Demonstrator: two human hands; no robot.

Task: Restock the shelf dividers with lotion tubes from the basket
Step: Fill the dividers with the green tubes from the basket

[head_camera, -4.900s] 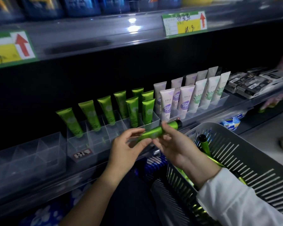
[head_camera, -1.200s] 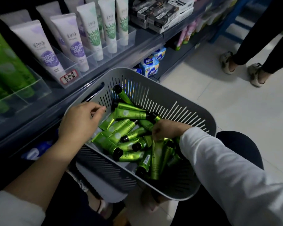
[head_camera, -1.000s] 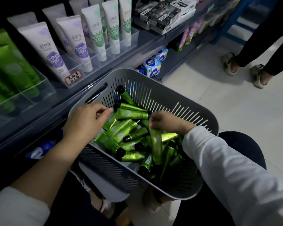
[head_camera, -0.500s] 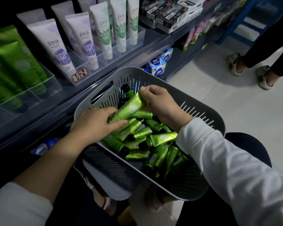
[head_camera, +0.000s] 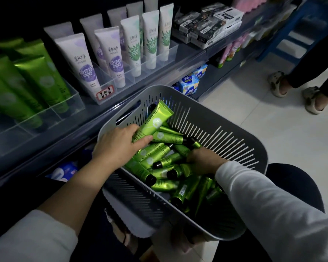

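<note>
The grey slotted basket (head_camera: 206, 118) sits in front of me, with several green lotion tubes (head_camera: 165, 161) piled inside. My left hand (head_camera: 119, 146) grips one green tube (head_camera: 153, 121) by its lower end and holds it tilted above the pile near the basket's far wall. Over the right side of the pile, my right hand (head_camera: 204, 159) is pushed down among the tubes. Its fingertips are hidden, so I cannot tell whether it grips anything. Clear shelf dividers (head_camera: 70, 103) at the left hold upright green tubes (head_camera: 40, 80).
White tubes with purple and green prints (head_camera: 110, 53) stand in dividers further along the shelf, and dark boxes (head_camera: 206, 25) lie beyond them. Blue packs (head_camera: 189, 82) fill the lower shelf. Another person's feet (head_camera: 276, 84) stand on the tiled floor at the right.
My right hand lifted a green tube from the pile and passed it to my left hand, then went back down into the tubes. My left hand now holds that tube higher.
</note>
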